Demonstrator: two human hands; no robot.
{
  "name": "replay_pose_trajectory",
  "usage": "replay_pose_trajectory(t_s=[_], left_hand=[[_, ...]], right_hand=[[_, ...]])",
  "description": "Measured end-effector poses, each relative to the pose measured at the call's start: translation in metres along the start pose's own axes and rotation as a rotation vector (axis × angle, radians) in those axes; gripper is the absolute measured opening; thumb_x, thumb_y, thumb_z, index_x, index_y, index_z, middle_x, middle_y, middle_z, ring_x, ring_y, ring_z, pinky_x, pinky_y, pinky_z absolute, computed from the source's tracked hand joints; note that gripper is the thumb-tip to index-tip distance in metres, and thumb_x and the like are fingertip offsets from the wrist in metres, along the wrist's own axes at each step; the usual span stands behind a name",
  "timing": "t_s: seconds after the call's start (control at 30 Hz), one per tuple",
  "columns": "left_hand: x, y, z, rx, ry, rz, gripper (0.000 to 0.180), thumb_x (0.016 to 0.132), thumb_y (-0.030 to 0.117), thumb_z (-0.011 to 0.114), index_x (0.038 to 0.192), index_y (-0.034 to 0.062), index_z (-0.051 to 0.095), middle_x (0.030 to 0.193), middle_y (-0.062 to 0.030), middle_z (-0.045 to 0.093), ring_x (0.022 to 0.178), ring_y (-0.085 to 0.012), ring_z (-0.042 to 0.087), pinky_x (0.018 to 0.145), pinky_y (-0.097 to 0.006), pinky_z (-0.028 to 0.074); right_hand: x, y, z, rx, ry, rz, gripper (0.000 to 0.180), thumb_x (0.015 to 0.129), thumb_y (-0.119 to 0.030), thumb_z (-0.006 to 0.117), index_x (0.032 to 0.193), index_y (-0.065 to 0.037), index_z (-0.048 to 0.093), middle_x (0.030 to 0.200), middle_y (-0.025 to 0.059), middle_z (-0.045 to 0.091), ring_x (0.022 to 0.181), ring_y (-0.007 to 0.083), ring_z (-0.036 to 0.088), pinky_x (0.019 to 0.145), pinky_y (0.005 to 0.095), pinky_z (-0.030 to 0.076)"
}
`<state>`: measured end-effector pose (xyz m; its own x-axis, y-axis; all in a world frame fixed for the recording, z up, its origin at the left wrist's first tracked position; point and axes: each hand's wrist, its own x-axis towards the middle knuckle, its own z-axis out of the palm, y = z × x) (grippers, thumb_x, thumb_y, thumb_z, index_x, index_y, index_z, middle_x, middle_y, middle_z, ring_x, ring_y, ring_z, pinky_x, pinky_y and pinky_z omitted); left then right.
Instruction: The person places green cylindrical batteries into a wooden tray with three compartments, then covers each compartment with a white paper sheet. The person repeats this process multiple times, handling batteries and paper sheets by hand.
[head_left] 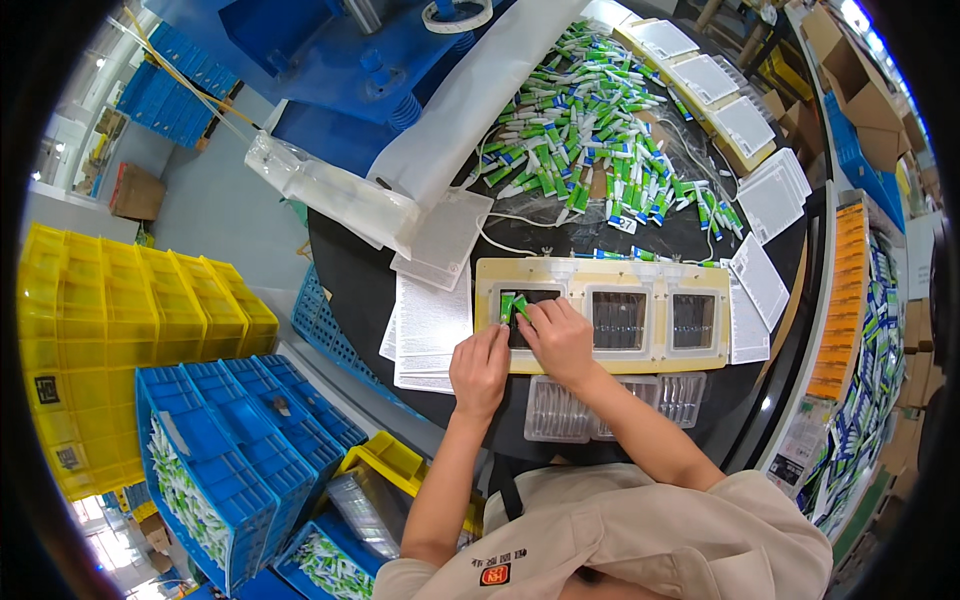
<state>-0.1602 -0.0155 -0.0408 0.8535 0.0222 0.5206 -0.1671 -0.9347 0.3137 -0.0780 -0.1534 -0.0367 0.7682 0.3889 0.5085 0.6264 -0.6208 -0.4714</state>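
Note:
A cream-coloured frame fixture (577, 268) with three rectangular openings lies on the black round table in front of me. Over its left opening, my left hand (480, 368) pinches the lower end of a small green tube (507, 304). My right hand (560, 340) closes its fingertips on a second green-and-white tube (520, 303) just beside it. Dark ribbed slots show in the middle opening (618, 320) and the right opening (693, 322), with no tubes seen in them. My fingers hide part of the left opening.
A large heap of green, white and blue tubes (590, 130) covers the far table. Clear plastic blister trays (557, 410) lie at the near edge. Printed cards (433, 325) are stacked at left, more cards (762, 280) at right. Blue crates (230, 440) and yellow crates (130, 330) stand left.

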Motion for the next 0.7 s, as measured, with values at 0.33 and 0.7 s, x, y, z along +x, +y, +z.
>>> replay_pose_trajectory(t_s=[0.33, 0.7], left_hand=[[-0.003, 0.004, -0.006, -0.102, -0.125, -0.074, 0.037, 0.082, 0.006, 0.073, 0.119, 0.0026, 0.068, 0.123, -0.0123, 0.067, 0.115, -0.0294, 0.064, 0.109, -0.049, 0.043], [0.010, 0.001, -0.010, -0.078, -0.212, -0.009, 0.033, 0.087, 0.009, 0.069, 0.119, 0.0012, 0.067, 0.126, -0.0117, 0.068, 0.123, -0.0273, 0.061, 0.119, -0.056, 0.031]], right_hand=[[-0.009, -0.018, -0.030, 0.054, -0.266, 0.297, 0.038, 0.083, -0.020, 0.076, 0.115, -0.003, 0.064, 0.098, 0.0123, 0.063, 0.089, 0.0315, 0.063, 0.071, 0.0433, 0.054], [0.004, 0.013, -0.006, 0.175, -0.205, 0.218, 0.018, 0.091, -0.019, 0.067, 0.097, -0.002, 0.072, 0.087, 0.0134, 0.067, 0.087, 0.0329, 0.064, 0.074, 0.0442, 0.054]])
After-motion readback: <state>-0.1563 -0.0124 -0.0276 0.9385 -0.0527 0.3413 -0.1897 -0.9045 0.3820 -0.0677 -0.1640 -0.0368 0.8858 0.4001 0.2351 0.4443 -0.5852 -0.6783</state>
